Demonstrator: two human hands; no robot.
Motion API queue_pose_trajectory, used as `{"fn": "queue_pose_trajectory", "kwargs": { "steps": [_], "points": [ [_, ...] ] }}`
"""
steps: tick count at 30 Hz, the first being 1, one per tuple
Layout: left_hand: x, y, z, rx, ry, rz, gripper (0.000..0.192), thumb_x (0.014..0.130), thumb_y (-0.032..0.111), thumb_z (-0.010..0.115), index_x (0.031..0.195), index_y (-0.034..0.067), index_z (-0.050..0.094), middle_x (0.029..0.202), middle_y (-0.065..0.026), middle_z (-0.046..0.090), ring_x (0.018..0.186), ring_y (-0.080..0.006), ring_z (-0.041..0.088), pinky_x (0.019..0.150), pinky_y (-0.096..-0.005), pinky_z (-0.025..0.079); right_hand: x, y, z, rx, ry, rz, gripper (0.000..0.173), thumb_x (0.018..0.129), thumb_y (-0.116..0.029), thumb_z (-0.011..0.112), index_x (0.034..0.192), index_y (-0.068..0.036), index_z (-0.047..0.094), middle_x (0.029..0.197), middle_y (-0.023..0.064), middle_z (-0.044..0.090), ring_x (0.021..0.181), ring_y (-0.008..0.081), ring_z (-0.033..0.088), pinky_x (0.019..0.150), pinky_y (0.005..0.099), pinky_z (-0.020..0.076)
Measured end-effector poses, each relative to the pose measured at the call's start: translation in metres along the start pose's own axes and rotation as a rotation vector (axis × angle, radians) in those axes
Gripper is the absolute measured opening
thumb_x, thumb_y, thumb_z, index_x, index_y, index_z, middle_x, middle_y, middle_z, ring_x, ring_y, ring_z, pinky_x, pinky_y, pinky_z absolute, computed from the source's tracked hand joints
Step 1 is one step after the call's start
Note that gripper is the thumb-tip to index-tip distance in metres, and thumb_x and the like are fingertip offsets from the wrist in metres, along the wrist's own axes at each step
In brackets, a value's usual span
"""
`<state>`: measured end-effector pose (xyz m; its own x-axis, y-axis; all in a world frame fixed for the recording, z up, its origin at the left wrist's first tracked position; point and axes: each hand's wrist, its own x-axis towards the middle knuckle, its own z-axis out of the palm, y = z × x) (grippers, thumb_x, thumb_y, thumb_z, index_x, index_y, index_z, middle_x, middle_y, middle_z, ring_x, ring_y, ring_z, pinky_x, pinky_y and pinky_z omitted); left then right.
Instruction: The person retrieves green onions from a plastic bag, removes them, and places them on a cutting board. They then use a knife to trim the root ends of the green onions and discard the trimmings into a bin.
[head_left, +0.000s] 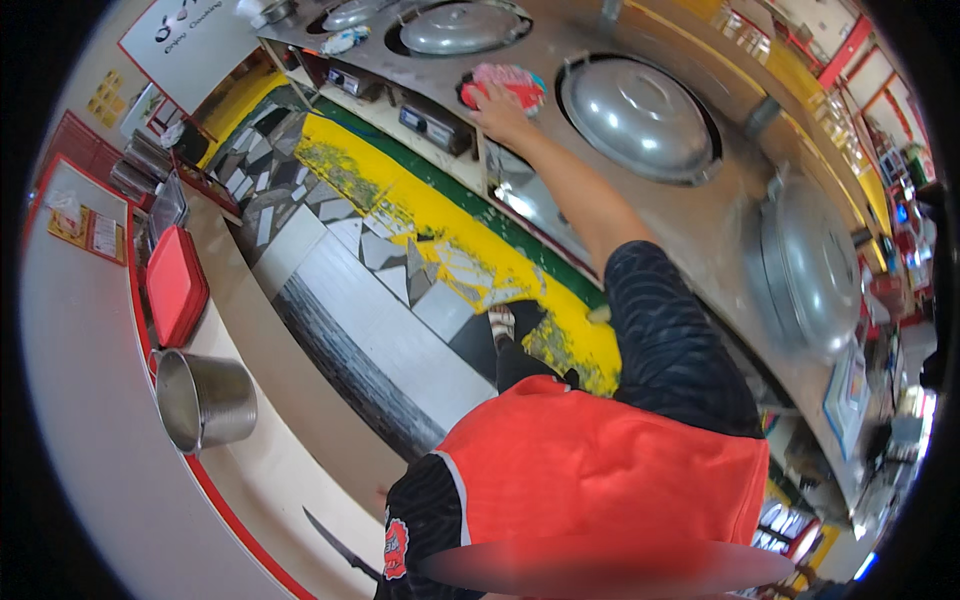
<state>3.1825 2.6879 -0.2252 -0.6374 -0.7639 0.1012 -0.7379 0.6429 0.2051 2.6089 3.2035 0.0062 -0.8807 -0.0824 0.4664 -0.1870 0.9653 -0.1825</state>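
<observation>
My right hand (501, 112) is on a bunched pink and red cloth (517, 81), pressing it against the metal counter (450, 73). My right arm stretches out over the counter's near edge. Just beyond the cloth, a large domed metal lid (637, 112) covers a round opening in the counter. Another domed lid (461, 28) lies to the left of the cloth, and a lidded metal pan (810, 255) stands to the right. My left sleeve (427, 502) shows at the bottom with a sliver of skin beside it. The left hand itself is out of view.
A knife (337, 541) lies on the ledge behind at left, near a steel pot (229, 397) and stacked red trays (176, 285). Control boxes (431, 126) sit beneath the counter. A second cloth (345, 40) lies farther left. The floor (375, 322) has broken-tile paving and yellow paint.
</observation>
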Motion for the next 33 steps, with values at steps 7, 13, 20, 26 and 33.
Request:
{"fn": "queue_pose_trajectory", "kwargs": {
  "steps": [7,13,20,26,33],
  "points": [
    [0.052,0.115,0.054,-0.199,-0.432,0.023,0.048,0.088,0.033,0.06,0.127,0.009,0.045,0.119,-0.0114,0.051,0.11,-0.0257,0.047,0.087,-0.039,0.042,0.074,0.071,0.074,-0.11,-0.067,0.265,0.05,0.09,-0.033,0.053,0.134,-0.011,0.045,0.146,0.0178,0.036,0.133,0.0366,0.035,0.105,0.052,0.0337],
    [0.12,0.164,0.109,-0.4,-0.828,-0.004,0.039,0.09,0.032,0.058,0.121,0.011,0.049,0.11,-0.0075,0.054,0.1,-0.0198,0.05,0.081,-0.0354,0.042,0.109,0.128,0.0,-0.121,-0.214,0.133,0.024,0.09,-0.027,0.051,0.104,-0.009,0.06,0.11,0.0131,0.064,0.107,0.0318,0.06,0.082,0.0466,0.0494],
    [0.217,0.202,0.136,-0.608,-1.118,-0.06,0.029,0.092,0.032,0.055,0.114,0.012,0.054,0.1,-0.0029,0.057,0.089,-0.0128,0.053,0.073,-0.0311,0.043,0.009,0.295,-0.125,-0.674,-0.213,0.367,0.047,0.093,-0.03,0.05,0.135,-0.009,0.045,0.122,0.0117,0.06,0.109,0.0317,0.059,0.084,0.0525,0.0475],
    [0.287,0.266,0.138,-1.013,-0.97,-0.295,0.024,0.093,0.029,0.055,0.11,0.013,0.057,0.092,0.0011,0.059,0.078,-0.0059,0.054,0.068,-0.027,0.042,-0.002,0.342,-0.113,-0.558,-0.457,0.445,0.041,0.086,-0.024,0.057,0.119,0.001,0.055,0.118,0.0233,0.06,0.107,0.0369,0.06,0.091,0.0475,0.0473],
    [0.224,0.286,0.169,-0.696,-1.171,-0.052,0.031,0.09,0.03,0.061,0.114,0.011,0.056,0.095,-0.0004,0.062,0.086,-0.0136,0.059,0.07,-0.031,0.045,0.014,0.353,-0.147,-0.447,-0.449,0.413,0.041,0.08,-0.028,0.066,0.113,-0.005,0.061,0.099,0.0198,0.067,0.092,0.0363,0.065,0.08,0.0464,0.0518]
  ]
}}
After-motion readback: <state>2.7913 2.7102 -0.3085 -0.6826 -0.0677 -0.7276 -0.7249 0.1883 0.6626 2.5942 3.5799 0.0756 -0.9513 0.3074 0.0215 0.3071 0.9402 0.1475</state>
